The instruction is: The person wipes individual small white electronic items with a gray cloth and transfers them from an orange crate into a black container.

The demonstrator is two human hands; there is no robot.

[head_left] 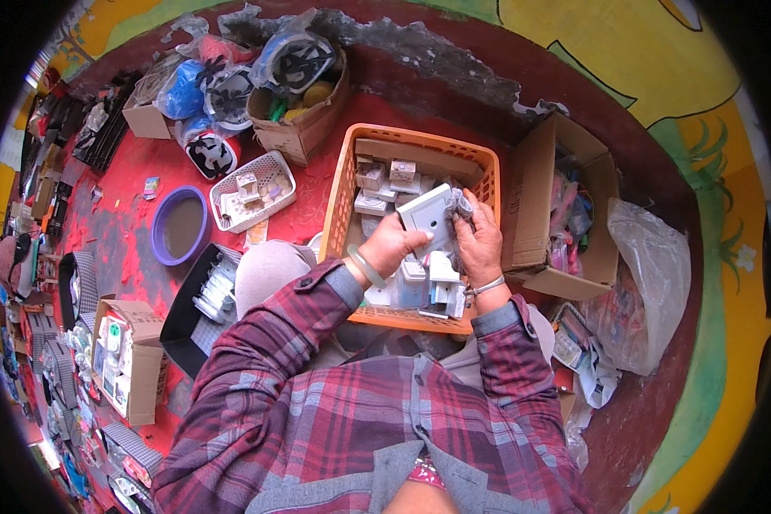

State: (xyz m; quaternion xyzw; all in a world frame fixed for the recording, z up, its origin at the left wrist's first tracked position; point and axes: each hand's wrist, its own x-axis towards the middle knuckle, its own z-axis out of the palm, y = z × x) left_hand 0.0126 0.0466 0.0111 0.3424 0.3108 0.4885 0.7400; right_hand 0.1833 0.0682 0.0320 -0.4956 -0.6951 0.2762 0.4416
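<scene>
My left hand (384, 247) grips a flat white plastic panel (427, 212) by its lower left corner, thumb on top. The panel is tilted and shows a small dark hole or button; its exact kind I cannot tell. My right hand (481, 240) is closed on a crumpled grey cloth (461, 206), which touches the panel's right edge. Both hands are above an orange plastic basket (343, 193). Inside it lie several small white boxes and fittings, among them a white box (403, 170) and a translucent container (411, 289).
A cardboard box (531, 206) of bagged goods stands right of the basket, with clear plastic sheeting (655, 283) beside it. To the left are a white basket (283, 201), a purple basin (158, 236) of water and a black bin (184, 330). Bagged helmets (295, 64) sit farther back.
</scene>
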